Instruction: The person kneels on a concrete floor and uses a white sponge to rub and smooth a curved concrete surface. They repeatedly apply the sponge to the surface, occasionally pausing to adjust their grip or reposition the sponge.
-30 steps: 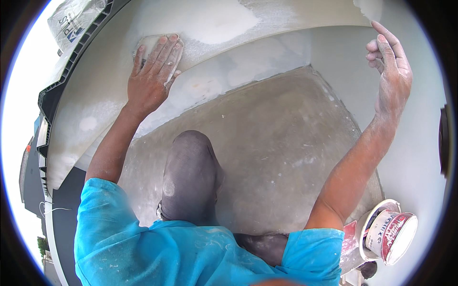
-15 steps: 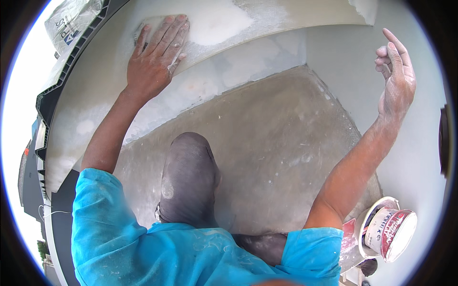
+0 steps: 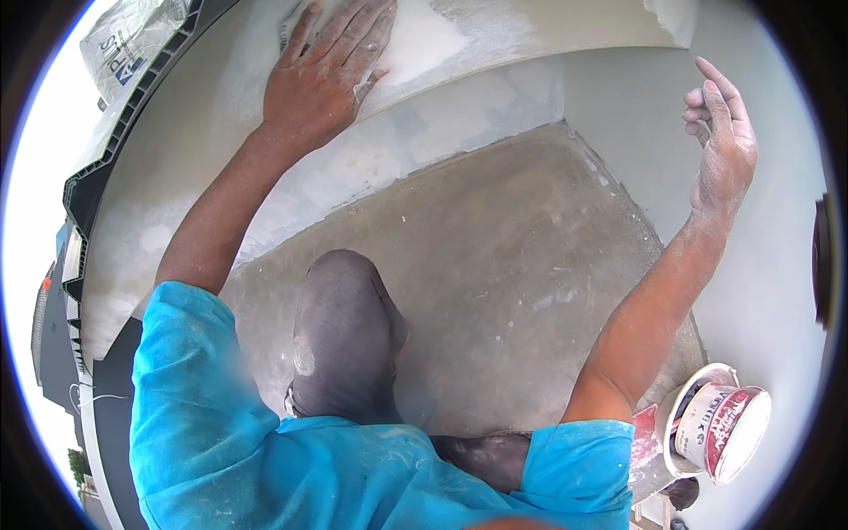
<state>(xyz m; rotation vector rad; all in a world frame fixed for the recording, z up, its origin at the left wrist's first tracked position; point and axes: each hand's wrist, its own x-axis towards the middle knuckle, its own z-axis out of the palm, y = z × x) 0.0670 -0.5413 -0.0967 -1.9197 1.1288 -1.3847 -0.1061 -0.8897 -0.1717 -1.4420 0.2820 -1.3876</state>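
Note:
My left hand (image 3: pixel 318 93) lies spread over a thin sheet of sandpaper (image 3: pixel 287 25), pressing it to a pale plastered panel (image 3: pixel 203 97). Only a dark edge of the sheet shows past the fingers, and a light edge by the thumb; the palm hides the rest. White filler (image 3: pixel 424 40) covers the panel just right of the fingers. Powder coats both hands. Over at the right, my right hand (image 3: pixel 726 132) is raised in front of a pale wall (image 3: pixel 786 238), with the index finger stretched, the others loosely bent and nothing in it. Whether it touches the wall I cannot tell.
A pail with a red and white tub (image 3: pixel 707 424) in it stands at lower right. My bent knee (image 3: pixel 340 327) rises over the grey floor (image 3: pixel 512 256). Dark ribbed edging (image 3: pixel 79 208) runs along the left, with a plastic bag (image 3: pixel 128 49) beyond it.
My left hand has slid up and to the right across the panel, carrying the sandpaper with it. My right hand has shifted slightly left.

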